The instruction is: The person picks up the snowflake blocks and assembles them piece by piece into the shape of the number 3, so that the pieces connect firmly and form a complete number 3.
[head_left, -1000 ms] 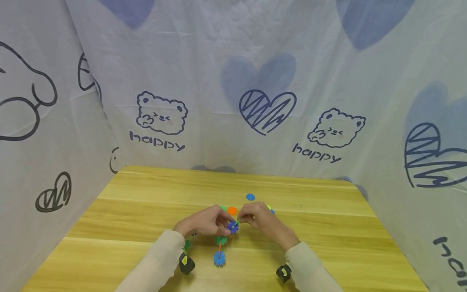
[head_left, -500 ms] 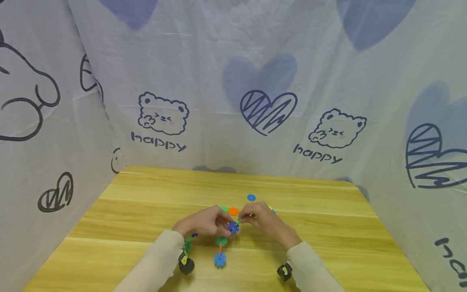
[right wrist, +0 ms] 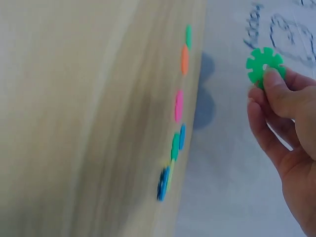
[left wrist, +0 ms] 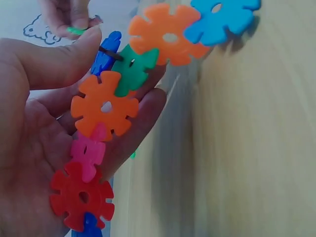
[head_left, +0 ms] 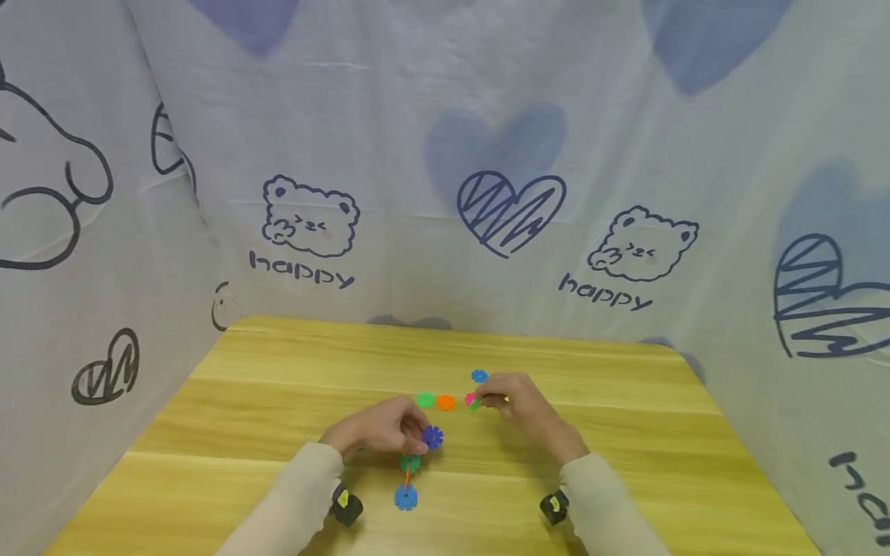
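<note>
My left hand (head_left: pixel 381 426) holds a chain of slotted plastic snowflake discs, pinching it near a dark blue disc (head_left: pixel 433 438). In the left wrist view the chain runs along the palm, with an orange disc (left wrist: pixel 89 106), a pink disc (left wrist: pixel 85 150) and a red disc (left wrist: pixel 74 195) below the thumb. Beyond the thumb a green disc (left wrist: pixel 136 74), another orange disc (left wrist: pixel 153 37) and a light blue disc (left wrist: pixel 222 22) stick out. My right hand (head_left: pixel 520 403) pinches a single bright green disc (right wrist: pixel 254 66) between thumb and fingers, apart from the chain.
Loose discs lie in a row on the wooden table (head_left: pixel 278 371): a light green disc (head_left: pixel 426 400), an orange disc (head_left: pixel 446 402), a pink disc (head_left: pixel 470 398) and a blue disc (head_left: pixel 479 376). More discs (right wrist: pixel 163 182) lie close together nearby. A printed cloth (head_left: pixel 389 232) stands behind the table.
My right hand has moved away from the dark blue disc, to the right and farther back, carrying the green disc. My left hand and its chain have shifted slightly left.
</note>
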### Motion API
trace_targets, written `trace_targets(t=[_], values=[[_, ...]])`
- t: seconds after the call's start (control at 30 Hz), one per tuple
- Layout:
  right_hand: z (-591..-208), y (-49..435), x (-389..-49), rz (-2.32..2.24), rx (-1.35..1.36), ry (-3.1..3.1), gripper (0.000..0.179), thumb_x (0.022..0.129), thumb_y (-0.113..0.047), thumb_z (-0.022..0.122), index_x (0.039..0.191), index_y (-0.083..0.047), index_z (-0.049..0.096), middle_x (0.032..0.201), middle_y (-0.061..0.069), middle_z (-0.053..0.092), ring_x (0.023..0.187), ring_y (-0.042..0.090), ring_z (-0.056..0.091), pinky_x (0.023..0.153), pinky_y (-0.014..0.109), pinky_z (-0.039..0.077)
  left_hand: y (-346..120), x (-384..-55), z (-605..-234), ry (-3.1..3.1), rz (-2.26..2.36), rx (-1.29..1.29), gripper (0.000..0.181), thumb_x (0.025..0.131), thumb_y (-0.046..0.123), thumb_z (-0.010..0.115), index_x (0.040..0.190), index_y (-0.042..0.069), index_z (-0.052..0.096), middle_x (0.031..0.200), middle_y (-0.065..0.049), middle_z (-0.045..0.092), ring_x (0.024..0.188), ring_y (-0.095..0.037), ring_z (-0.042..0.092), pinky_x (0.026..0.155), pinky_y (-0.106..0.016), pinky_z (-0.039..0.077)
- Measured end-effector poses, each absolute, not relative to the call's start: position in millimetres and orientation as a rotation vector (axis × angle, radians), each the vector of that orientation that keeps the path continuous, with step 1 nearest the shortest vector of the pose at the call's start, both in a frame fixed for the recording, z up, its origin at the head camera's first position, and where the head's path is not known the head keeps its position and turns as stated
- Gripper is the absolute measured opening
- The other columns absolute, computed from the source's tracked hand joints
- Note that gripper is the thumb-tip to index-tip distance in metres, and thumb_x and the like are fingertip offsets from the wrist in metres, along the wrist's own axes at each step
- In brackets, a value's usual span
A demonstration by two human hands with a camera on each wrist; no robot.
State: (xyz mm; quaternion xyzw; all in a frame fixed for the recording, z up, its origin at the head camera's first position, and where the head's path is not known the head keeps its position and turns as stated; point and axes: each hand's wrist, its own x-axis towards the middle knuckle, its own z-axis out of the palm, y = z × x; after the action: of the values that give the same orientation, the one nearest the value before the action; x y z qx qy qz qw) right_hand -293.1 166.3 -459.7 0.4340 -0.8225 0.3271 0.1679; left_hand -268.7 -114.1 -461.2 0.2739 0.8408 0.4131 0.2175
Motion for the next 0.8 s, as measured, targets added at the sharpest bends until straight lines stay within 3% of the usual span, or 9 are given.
trace_targets(t=[0.17, 0.47, 0.8], values=[[-460.9, 154.2, -286.0, 0.914, 1.373, -2.404, 0.007, 0.087, 0.004, 0.077, 0.091, -0.001, 0.077, 0.086, 0.009, 0.077, 0.075, 0.014, 0.07, 0.069, 0.017, 0.058, -113.4, -272.0, -458.9, 2.361, 1.155, 0.78, 0.037, 0.091, 0.015, 0.079, 0.122, -0.004, 0.071, 0.111, -0.012, 0.076, 0.099, -0.022, 0.071, 0.093, -0.046, 0.06], [-466.2, 144.9, -273.5, 0.901, 1.345, -2.397, 0.008, 0.088, 0.005, 0.076, 0.091, -0.003, 0.076, 0.083, 0.008, 0.076, 0.071, 0.011, 0.069, 0.068, 0.014, 0.057, -106.1, -272.6, -454.6, 2.374, 1.153, 0.786, 0.039, 0.093, 0.019, 0.077, 0.122, -0.005, 0.071, 0.114, -0.015, 0.076, 0.104, -0.028, 0.072, 0.094, -0.05, 0.06], [-472.4, 140.0, -270.6, 0.823, 1.287, -2.267, 0.012, 0.082, 0.01, 0.08, 0.084, -0.001, 0.075, 0.073, 0.006, 0.072, 0.063, 0.008, 0.066, 0.063, 0.01, 0.054, -103.2, -278.2, -454.5, 2.368, 1.169, 0.836, 0.023, 0.095, 0.015, 0.074, 0.112, 0.0, 0.076, 0.102, -0.008, 0.079, 0.094, -0.017, 0.073, 0.091, -0.042, 0.062]])
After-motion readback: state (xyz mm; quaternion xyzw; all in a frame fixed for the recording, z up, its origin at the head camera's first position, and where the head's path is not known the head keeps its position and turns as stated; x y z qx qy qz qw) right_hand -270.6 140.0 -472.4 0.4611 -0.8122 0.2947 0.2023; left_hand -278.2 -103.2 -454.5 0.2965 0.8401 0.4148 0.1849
